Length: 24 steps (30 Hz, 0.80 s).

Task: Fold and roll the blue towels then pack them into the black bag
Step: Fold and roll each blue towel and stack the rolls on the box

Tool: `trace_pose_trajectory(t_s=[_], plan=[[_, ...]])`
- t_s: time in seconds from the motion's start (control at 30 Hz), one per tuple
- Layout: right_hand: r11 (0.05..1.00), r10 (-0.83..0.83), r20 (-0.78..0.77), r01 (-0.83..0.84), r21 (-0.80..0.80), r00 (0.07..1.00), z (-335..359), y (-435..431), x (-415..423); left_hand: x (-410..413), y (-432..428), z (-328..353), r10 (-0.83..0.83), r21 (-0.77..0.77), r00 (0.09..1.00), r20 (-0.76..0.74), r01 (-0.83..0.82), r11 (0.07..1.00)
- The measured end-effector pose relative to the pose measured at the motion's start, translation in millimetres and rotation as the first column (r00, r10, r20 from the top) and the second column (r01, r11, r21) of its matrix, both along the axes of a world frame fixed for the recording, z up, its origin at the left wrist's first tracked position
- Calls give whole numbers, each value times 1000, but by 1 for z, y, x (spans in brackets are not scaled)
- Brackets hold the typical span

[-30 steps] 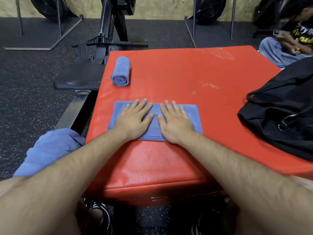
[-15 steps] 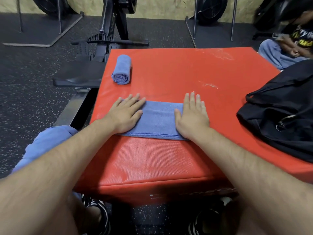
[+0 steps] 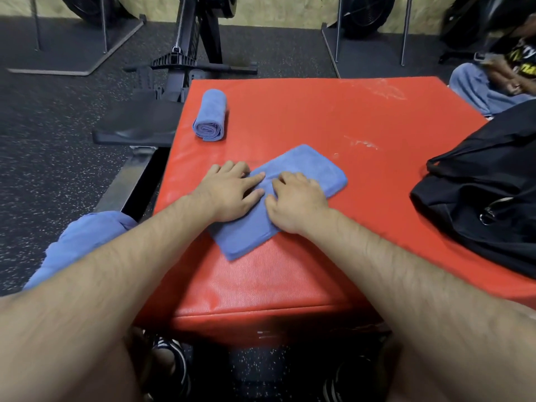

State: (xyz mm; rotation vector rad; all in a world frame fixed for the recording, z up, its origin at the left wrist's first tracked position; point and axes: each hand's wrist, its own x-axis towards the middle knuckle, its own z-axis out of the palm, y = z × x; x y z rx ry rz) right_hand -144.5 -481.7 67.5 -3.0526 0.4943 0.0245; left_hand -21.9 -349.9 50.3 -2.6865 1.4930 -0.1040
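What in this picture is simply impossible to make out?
All in the head view:
- The black bag runs off the right edge; its opening and contents do not show.
- The fingertips of the right hand curl under, so whether they pinch the folded towel is hidden.
- The blue cloth at lower left is partly covered by the left forearm; towel or clothing, unclear.
- The seated person at top right is cut off by the frame edge and blurred.

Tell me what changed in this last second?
The flat folded blue towel swung from crosswise to slanted. The left hand and right hand, spread apart before, met on its middle; the right now curls into the cloth. The rolled blue towel and black fabric bag stayed put.
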Motion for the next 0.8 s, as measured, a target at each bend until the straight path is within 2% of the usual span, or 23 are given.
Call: trace_pose_trajectory(t_s=[0.13,0.2,0.27,0.37,0.4,0.47,0.53,0.57,0.7,0.8], plan=[[990,138,-23,-139,-14,990,1,-29,6,-12,9,6,52,-76,998,-39,-55,996],[988,158,-34,-158,4,987,1,-33,2,-21,15,4,1,-134,1000,-26,-4,991],[991,134,-26,-134,-4,991,1,-29,-7,-30,21,1,-76,-216,996,45,84,973],[1000,6,-22,-5,24,1000,-2,-15,-28,-41,26,-7,-151,-285,984,95,172,943],[998,-30,-45,32,52,999,-6,-11,-35,-43,27,-10,-181,-284,981,73,194,939],[994,-25,-116,37,101,993,-15,-6,-45,-46,29,-17,-220,-242,973,-64,199,950],[993,26,-131,-10,116,991,-24,-5,-51,-49,31,-24,-187,-164,958,-219,153,975],[991,38,-121,-22,132,992,-26,-5,-51,-51,33,-25,-161,-134,956,-247,131,982],[984,93,-76,-81,157,993,-25,-6,-37,-55,37,-25,-56,-81,977,-205,40,996],[981,137,-111,-119,151,984,-21,-9,-20,-49,35,-19,1,-46,978,-208,-11,999]])
